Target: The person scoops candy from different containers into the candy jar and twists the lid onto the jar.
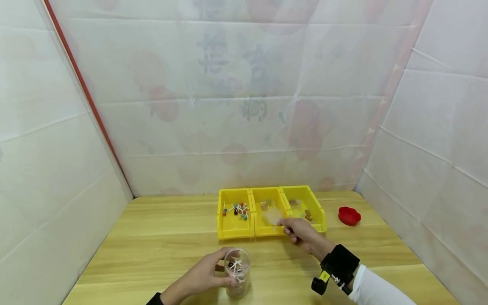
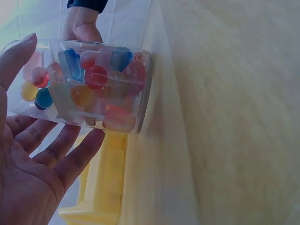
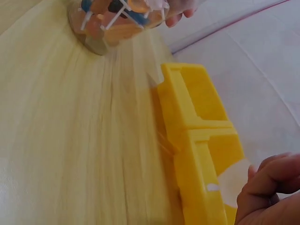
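Note:
A clear plastic jar stands upright on the table, my left hand gripping it between thumb and fingers. Colourful balls and white sticks, like small lollipops, fill part of it. Ahead and to the right, my right hand is at the front of the middle yellow bin. Between its thumb and curled index finger it pinches a pale, translucent rounded piece, whose exact kind I cannot tell. A few small pieces lie behind it in that bin.
The left yellow bin holds several small lollipops. In the right yellow bin lie brown and pale pieces. A red scalloped dish or lid sits farther right. White sheeting closes off the back and sides.

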`<act>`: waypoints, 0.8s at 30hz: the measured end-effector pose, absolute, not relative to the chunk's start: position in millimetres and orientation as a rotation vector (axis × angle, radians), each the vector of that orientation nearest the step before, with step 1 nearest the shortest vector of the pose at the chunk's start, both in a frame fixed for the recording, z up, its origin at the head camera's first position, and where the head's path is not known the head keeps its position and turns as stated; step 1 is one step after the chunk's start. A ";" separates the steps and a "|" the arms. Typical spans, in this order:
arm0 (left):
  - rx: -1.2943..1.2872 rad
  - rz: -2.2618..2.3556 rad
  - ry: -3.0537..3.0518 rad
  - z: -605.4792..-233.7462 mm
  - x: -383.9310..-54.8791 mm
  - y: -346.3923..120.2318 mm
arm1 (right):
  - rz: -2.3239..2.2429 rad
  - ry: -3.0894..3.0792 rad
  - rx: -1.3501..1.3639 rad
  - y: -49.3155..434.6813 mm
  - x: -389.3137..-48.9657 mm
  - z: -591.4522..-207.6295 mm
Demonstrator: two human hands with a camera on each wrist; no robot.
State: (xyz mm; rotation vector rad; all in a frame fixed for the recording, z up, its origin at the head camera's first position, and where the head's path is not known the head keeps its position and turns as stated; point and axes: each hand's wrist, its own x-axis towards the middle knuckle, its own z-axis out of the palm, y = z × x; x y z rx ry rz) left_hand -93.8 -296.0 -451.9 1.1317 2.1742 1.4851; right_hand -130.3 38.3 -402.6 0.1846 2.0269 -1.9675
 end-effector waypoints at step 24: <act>1.127 1.484 2.176 -453.2 -94.5 -296.6 | -1.800 2.079 0.309 49.8 -126.3 -413.0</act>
